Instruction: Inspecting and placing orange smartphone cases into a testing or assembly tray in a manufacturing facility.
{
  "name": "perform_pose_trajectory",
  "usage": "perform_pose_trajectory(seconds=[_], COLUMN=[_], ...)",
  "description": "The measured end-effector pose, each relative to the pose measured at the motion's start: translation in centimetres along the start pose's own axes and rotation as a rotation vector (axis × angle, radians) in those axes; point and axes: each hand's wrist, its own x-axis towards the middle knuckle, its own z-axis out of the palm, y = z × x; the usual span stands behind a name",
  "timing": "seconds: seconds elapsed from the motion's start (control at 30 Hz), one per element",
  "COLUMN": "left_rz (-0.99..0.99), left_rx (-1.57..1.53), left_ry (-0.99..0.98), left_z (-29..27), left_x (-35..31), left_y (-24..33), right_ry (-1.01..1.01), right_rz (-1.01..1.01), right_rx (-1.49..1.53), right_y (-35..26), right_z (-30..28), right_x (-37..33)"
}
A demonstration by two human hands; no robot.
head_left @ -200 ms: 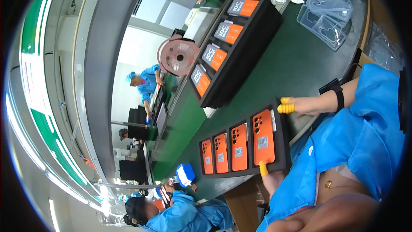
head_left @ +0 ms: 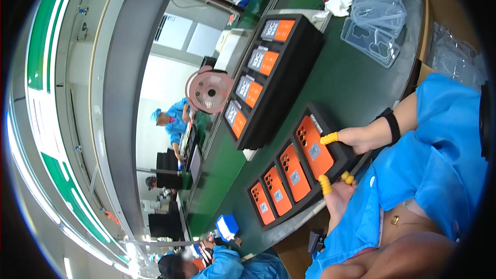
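Observation:
A black foam tray [head_left: 345, 159] holds several orange phones [head_left: 295, 176] in a row, backs up, each with dark camera rings and a pale label. My right hand [head_left: 356, 138], at the tray's upper right side, lays a yellow-cotted digit over the edge of the largest-looking phone [head_left: 315, 147]; its other fingers are mostly hidden behind the tray rim. Lower down, my left hand [head_left: 338, 196] grips the tray's near corner, one yellow-cotted digit on top and others beside the rim. A black band circles my right wrist.
Beyond the tray stands a long black foam block [head_left: 281, 90] with grey-and-orange boxes. Clear plastic cases [head_left: 377, 20] are piled at upper right beside crumpled white tissue [head_left: 338, 5]. A pink fan [head_left: 211, 92] stands past the green table [head_left: 338, 67]. A co-worker [head_left: 222, 263] sits at lower left.
The tray has turned counter-clockwise, its near end swinging upward. My right hand's digit has shifted from the tray's corner onto the nearest phone's edge. The view has shifted slightly.

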Motion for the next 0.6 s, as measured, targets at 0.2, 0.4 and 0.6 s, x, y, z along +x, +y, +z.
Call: perform_pose_trajectory(seconds=[0.2, 0.4, 0.6], left_rz=[0.672, 0.686, 0.655], left_rx=[0.112, -0.071, 0.375], left_ry=[0.485, 0.353, -0.081], left_z=[1.1, -1.7, 9.5], left_x=[-2.8, -2.8, -1.2], left_y=[2.7, 7.6, 10.7], right_ry=[-0.177, -0.429, 0.051], right_rz=[-0.235, -0.478, -0.954], right_rx=[-0.169, -0.548, -0.439], right_y=[-5.3, -11.1, -17.2], right_z=[-4.7, -1.3, -3.8], right_x=[-5.7, -13.0, -10.9])
